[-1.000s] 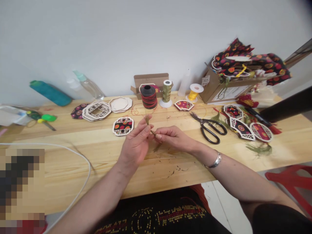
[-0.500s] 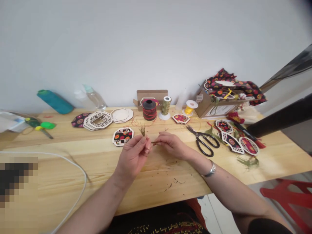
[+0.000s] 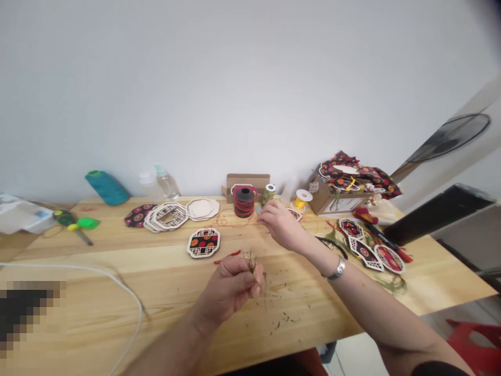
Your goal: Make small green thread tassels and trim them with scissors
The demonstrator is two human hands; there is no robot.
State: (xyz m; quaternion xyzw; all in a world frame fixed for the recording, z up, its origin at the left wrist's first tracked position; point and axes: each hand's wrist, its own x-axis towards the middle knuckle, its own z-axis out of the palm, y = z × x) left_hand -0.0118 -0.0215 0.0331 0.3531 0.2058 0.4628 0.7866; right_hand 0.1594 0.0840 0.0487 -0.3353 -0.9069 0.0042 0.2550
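Pinched in my left hand [image 3: 235, 286] is a small bunch of green-brown threads [image 3: 251, 262], its frayed ends sticking up above the fingers. My right hand [image 3: 282, 224] is raised at the olive thread spool [image 3: 269, 193], fingers closed near its base; whether they hold a strand is too small to tell. Just left of it stands a spool of red and black cord [image 3: 244, 203]. A framed patterned piece [image 3: 203, 243] lies beyond my left hand, with a short red cord [image 3: 230, 256] beside the fingers. The scissors [image 3: 332, 245] are partly hidden behind my right forearm.
Stacked wooden frames [image 3: 168, 215], a teal thread cone [image 3: 106, 187] and clear bottles [image 3: 167, 183] are at the back left. A yellow spool [image 3: 302, 199] and a cardboard box of fabric [image 3: 338, 201] stand back right. Finished ornaments [image 3: 366, 253] lie right; a white cable [image 3: 129, 292] crosses the left.
My right hand has left my left hand and moved up to the olive spool. My left hand, still gripping the threads, appears lower. The red cord now shows beside it. The view has shifted.
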